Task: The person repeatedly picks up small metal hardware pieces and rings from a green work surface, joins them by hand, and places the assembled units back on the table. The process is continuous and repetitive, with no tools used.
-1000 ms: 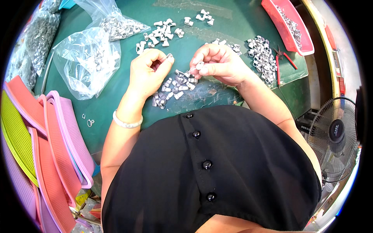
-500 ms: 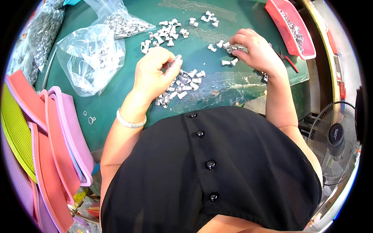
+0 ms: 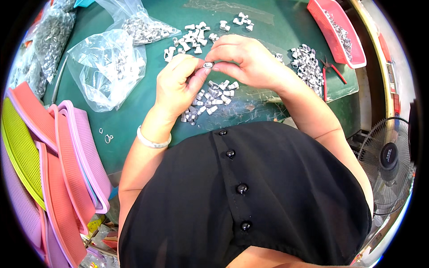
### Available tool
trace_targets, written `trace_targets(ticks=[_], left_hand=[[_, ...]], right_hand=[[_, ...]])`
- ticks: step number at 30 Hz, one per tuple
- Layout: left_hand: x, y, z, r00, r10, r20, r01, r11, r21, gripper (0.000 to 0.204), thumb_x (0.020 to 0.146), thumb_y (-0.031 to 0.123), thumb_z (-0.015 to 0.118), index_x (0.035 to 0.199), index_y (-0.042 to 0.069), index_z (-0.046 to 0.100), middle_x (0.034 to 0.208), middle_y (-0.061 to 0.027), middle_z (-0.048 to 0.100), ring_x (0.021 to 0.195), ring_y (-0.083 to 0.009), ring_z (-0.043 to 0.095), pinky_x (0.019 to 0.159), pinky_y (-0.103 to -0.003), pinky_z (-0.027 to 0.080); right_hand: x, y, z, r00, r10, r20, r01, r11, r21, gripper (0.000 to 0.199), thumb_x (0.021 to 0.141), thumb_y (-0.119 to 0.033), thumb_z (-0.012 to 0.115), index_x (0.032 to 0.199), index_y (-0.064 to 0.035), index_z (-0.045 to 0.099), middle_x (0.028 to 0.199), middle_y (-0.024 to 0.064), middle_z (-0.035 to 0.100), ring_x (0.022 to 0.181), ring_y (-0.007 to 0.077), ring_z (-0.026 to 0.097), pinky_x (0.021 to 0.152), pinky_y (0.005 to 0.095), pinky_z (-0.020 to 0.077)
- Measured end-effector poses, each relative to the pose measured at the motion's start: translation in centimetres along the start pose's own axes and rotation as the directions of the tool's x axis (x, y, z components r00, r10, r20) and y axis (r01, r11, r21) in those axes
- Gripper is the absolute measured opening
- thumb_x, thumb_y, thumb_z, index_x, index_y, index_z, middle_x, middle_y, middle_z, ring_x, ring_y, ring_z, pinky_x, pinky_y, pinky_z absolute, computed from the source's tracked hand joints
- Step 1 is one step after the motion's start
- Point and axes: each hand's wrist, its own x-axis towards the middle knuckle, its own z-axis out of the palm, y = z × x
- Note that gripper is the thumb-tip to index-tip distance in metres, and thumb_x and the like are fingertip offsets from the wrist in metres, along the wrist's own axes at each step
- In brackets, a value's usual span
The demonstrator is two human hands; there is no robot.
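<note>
My left hand (image 3: 178, 85) pinches a small silver metal piece (image 3: 208, 65) with an oval opening between thumb and forefinger. From the other side, the thumb and fingers of my right hand (image 3: 243, 60) close on that same piece. Just below the hands lies a heap of grey metal pieces (image 3: 214, 96). Beyond my left hand, a looser pile of similar pieces (image 3: 194, 38) is spread over the green table (image 3: 152, 120). Whether the two fingertip grips hold one part or two fitted together is too small to tell.
Clear plastic bags (image 3: 109, 67) of metal parts lie at left. Stacked coloured plastic baskets (image 3: 89, 152) stand lower left. On the right are another heap of pieces (image 3: 307, 67), red-handled pliers (image 3: 330, 71), a pink basket (image 3: 353, 49) of parts and a fan (image 3: 386, 156).
My right hand has moved left from the pieces on the right side to meet my left hand at the small metal piece. My left hand has stayed nearly in place.
</note>
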Motion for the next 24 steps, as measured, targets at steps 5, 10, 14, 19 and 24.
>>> trace_targets(ticks=[5,10,14,19,24], left_hand=[[0.04,-0.08,0.00,1.000,-0.003,0.026,0.003,1.000,-0.014,0.012,0.071,0.002,0.069,0.081,0.003,0.062,0.069,-0.0043,0.054,0.059,-0.0148,0.051,0.051,-0.026,0.041],[-0.13,-0.27,0.10,0.997,-0.071,0.029,0.074,0.993,-0.091,0.011,0.072,0.003,0.070,0.081,0.003,0.063,0.069,-0.0036,0.055,0.058,-0.0128,0.050,0.051,-0.024,0.040],[-0.28,-0.52,0.17,0.995,-0.095,0.042,0.099,0.987,-0.124,0.010,0.073,0.004,0.070,0.081,0.003,0.064,0.069,-0.0032,0.056,0.058,-0.0117,0.050,0.051,-0.024,0.040],[-0.36,-0.58,0.29,0.993,-0.111,0.035,0.115,0.982,-0.147,0.010,0.072,0.004,0.070,0.081,0.003,0.064,0.069,-0.0032,0.056,0.058,-0.0116,0.050,0.051,-0.024,0.040],[-0.23,-0.38,0.25,0.995,-0.091,0.031,0.095,0.985,-0.141,0.009,0.072,0.003,0.069,0.080,0.003,0.064,0.068,-0.0028,0.056,0.058,-0.0112,0.050,0.050,-0.024,0.039]], right_hand=[[-0.24,0.06,0.06,1.000,0.000,-0.010,0.000,1.000,0.000,0.017,0.074,-0.007,0.065,0.090,-0.0027,0.062,0.085,0.0102,0.060,0.080,0.0289,0.058,0.068,0.0355,0.0482],[-0.31,-0.12,0.08,1.000,0.004,-0.019,-0.004,1.000,0.003,0.015,0.074,-0.007,0.064,0.088,-0.0026,0.061,0.084,0.0100,0.059,0.079,0.0285,0.058,0.067,0.0350,0.0479],[-0.33,-0.23,0.00,1.000,0.010,-0.005,-0.010,1.000,0.000,0.015,0.075,-0.007,0.064,0.088,-0.0024,0.060,0.083,0.0098,0.058,0.078,0.0283,0.058,0.066,0.0348,0.0478],[-0.41,-0.24,0.11,1.000,0.005,-0.017,-0.005,1.000,0.003,0.015,0.075,-0.007,0.064,0.088,-0.0023,0.060,0.083,0.0099,0.058,0.077,0.0283,0.058,0.066,0.0349,0.0476],[-0.36,-0.29,0.01,1.000,-0.013,-0.010,0.013,1.000,-0.024,0.015,0.075,-0.007,0.064,0.088,-0.0023,0.060,0.083,0.0100,0.058,0.078,0.0284,0.058,0.066,0.0350,0.0477]])
